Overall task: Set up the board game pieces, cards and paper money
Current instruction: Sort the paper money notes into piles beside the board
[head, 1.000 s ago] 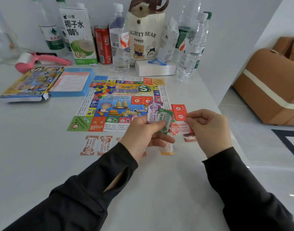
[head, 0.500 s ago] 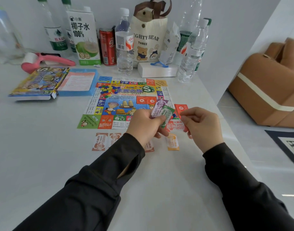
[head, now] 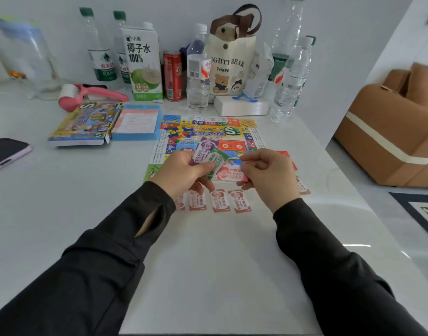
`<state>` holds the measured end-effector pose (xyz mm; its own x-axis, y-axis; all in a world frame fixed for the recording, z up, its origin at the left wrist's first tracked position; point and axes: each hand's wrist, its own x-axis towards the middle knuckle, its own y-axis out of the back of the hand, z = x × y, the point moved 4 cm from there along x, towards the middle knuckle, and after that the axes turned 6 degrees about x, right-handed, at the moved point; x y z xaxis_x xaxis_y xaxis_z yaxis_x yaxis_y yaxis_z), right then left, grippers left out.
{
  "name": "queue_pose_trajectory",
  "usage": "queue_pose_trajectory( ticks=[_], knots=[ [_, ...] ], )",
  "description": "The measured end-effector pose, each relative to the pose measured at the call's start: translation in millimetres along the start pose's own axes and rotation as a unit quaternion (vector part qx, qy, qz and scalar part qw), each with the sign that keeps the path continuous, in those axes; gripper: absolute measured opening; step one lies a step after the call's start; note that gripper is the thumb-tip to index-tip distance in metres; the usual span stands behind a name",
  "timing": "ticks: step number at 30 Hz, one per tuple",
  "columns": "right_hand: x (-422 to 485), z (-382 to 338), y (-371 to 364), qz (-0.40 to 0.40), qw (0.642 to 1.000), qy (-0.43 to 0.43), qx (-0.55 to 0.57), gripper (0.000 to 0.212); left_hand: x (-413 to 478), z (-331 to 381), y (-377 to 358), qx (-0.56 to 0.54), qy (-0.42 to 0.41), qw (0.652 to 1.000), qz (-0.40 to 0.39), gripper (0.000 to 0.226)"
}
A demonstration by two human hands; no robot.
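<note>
Hands [head: 183,169] [head: 268,175] round paper money [head: 209,155]; "100%" carton [head: 143,64].

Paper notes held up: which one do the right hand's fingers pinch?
The red note: the right hand pinches it; the purple note and green note sit only in the left hand.

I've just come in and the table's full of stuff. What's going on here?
A person is sorting paper money for a board game. The left hand holds a fan of bills, purple and green showing, and the right hand pinches a red bill beside it. The board lies open on the table, with a row of reddish bills laid flat in front of it.
</note>
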<state>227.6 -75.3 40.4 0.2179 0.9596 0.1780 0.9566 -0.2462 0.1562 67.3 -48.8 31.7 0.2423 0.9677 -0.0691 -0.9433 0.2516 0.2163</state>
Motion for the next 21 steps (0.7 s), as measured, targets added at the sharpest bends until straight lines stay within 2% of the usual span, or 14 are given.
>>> queue_pose_trajectory(
  ticks=[8, 17, 21],
  knots=[
    [-10.7, -3.9, -16.7, -0.057, 0.998, 0.016, -0.034, 0.018, -7.4, -5.4, 20.4, -0.012, -0.024, 1.000, 0.016, 0.012],
    [-14.8, -3.9, -34.6, -0.132, 0.986, -0.039, -0.096, 0.004, -5.9, -12.4, 30.3, 0.031, -0.022, 0.999, -0.039, 0.009],
    [-10.7, -9.2, -48.7, -0.144, 0.979, -0.033, -0.137, 0.010, -4.8, -7.5, 46.3, 0.044, -0.032, 0.998, -0.030, 0.011]
  ],
)
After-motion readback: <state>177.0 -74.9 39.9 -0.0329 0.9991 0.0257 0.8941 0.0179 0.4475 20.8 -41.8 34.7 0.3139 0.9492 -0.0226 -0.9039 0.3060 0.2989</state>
